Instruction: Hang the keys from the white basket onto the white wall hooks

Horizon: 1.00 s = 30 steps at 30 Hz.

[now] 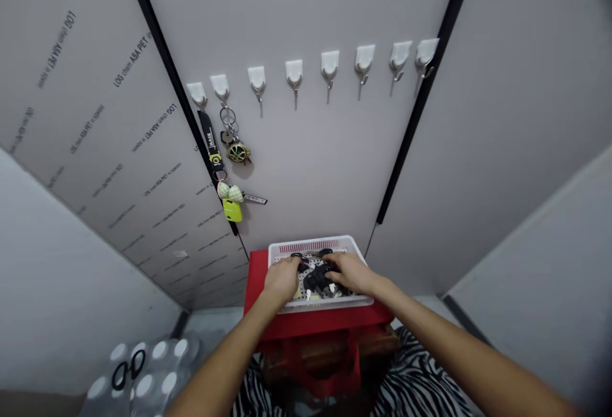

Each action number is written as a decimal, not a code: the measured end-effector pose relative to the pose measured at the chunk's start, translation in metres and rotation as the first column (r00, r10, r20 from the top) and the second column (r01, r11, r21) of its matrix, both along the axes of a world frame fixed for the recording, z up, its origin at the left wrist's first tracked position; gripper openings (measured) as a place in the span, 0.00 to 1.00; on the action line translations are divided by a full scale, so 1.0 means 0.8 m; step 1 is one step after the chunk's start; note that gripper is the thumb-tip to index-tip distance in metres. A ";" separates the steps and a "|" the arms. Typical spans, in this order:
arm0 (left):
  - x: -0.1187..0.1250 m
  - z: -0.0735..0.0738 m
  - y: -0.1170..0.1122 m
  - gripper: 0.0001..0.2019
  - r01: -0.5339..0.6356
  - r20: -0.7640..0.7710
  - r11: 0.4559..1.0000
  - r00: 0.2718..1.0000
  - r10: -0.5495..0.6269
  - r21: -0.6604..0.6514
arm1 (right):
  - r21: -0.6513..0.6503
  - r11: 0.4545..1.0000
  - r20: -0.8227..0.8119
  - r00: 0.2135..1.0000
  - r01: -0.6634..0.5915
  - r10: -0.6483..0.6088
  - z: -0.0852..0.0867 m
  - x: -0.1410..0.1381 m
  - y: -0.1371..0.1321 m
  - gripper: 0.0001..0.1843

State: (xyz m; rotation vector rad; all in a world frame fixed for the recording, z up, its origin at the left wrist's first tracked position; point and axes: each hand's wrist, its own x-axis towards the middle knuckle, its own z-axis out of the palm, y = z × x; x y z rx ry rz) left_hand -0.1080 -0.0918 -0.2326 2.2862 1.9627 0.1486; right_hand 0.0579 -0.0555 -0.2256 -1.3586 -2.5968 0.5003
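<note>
Black and jumbled, still lying as small items (318,278) inside the white basket (329,303), being fingered by left hand (283,275) and right hand (352,271), both half-curled with grip impossible to tell, with two keychains (238,152) already hanging from hooks (220,85) up left of the basket.

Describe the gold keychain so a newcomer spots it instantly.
On the grey wall, find the row of white hooks. The keychain hangs from the second hook from the left. Rounded and gold at its lower end, it differs from the long black strap beside it.
</note>
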 end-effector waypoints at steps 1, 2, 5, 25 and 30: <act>0.000 0.000 0.000 0.15 0.006 0.009 1.000 1.000 -0.006 0.010 | -0.046 0.999 -0.058 0.998 -0.008 0.005 -0.002 -0.004 0.000 0.18; -0.001 0.001 0.000 0.15 0.014 0.023 1.000 1.000 -0.015 0.022 | -0.090 0.996 -0.126 0.992 -0.021 0.009 -0.004 -0.007 0.001 0.18; -0.004 0.002 -0.001 0.15 0.056 0.086 0.997 0.994 -0.060 0.054 | -0.190 0.980 -0.361 0.933 -0.056 -0.016 -0.006 -0.011 0.007 0.18; 0.003 0.008 -0.008 0.14 -0.023 0.055 0.999 0.998 0.021 0.025 | -0.046 0.999 0.336 0.942 0.026 -0.009 0.020 0.000 0.006 0.14; -0.002 0.010 -0.008 0.13 -0.001 0.131 0.999 0.991 -0.005 0.045 | -0.135 0.991 0.106 0.994 0.007 0.008 0.009 0.008 0.011 0.09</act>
